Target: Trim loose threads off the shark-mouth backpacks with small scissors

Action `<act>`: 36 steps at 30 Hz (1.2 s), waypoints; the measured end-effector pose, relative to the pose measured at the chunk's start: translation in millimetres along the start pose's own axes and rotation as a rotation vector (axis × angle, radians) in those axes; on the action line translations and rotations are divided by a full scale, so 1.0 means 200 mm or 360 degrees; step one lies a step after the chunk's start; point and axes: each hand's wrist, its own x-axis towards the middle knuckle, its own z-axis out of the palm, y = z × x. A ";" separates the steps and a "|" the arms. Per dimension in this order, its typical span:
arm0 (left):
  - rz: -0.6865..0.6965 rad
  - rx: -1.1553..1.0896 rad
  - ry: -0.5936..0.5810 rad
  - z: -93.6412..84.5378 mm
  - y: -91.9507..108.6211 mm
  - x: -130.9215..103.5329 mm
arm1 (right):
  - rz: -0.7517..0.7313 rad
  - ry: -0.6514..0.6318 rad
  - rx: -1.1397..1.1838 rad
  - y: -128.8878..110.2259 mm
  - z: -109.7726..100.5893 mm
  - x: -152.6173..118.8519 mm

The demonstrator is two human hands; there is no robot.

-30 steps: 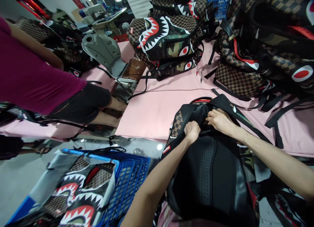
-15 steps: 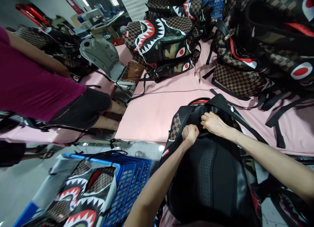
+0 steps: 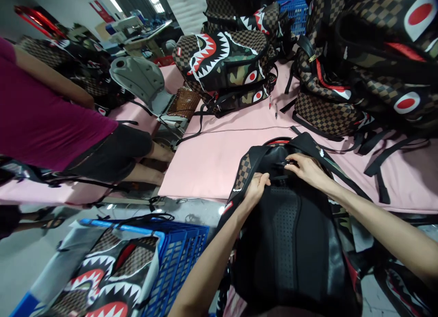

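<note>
A black backpack (image 3: 290,244) leans back-side up against the table's front edge, its padded, perforated back panel facing me. Brown checked fabric and red lining show at its top and sides. My left hand (image 3: 256,189) is closed on the backpack's upper left, beside the shoulder strap, thumb lying over the black material. Opposite it, my right hand (image 3: 306,168) pinches a small, dark, shiny piece at the top of the back panel; its kind is too small to make out. Between both hands the black material is bunched into a dark fold.
Several shark-mouth backpacks (image 3: 219,61) stand on the pink table (image 3: 198,166), with more checked ones (image 3: 325,111) at right. Two pens (image 3: 275,111) lie between. A blue crate (image 3: 181,248) of patterned pieces stands lower left. A person in a purple shirt (image 3: 51,116) works beyond a grey chair (image 3: 137,80).
My left hand has shifted slightly left and down. My right hand has moved a little right, its fingers now straighter in a pinch, and the gap between the hands is wider.
</note>
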 end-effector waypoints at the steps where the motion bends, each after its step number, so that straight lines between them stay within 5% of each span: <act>1: 0.0081 0.0038 -0.0012 -0.02 -0.01 0.00 | 0.0078 -0.0004 0.0031 0.01 -0.01 -0.01; 7: 0.0549 0.0368 -0.0183 -0.02 -0.07 -0.08 | -0.0118 -0.0308 -0.0348 -0.03 0.01 -0.22; 11: 0.0858 0.0503 -0.0181 0.06 -0.17 -0.24 | -0.0429 -0.0214 -0.0624 -0.10 0.15 -0.52; 14: 0.0946 0.0621 -0.0160 0.10 -0.22 -0.32 | -0.0448 -0.0096 -0.0691 -0.13 0.21 -0.64; 18: 0.0997 0.0638 -0.0133 0.11 -0.23 -0.31 | -0.0352 -0.0187 -0.0657 -0.15 0.15 -0.58; 23: 0.0990 0.0602 -0.0107 0.11 -0.22 -0.29 | 0.0059 -0.0269 -0.0634 -0.16 0.02 -0.38; 29: 0.0935 0.0557 -0.0132 0.11 -0.22 -0.30 | 0.0203 -0.0613 -0.0595 -0.16 0.06 -0.24; 36: 0.0886 0.0560 -0.0159 0.12 -0.23 -0.30 | 0.0414 -0.0661 -0.0424 -0.18 0.08 -0.21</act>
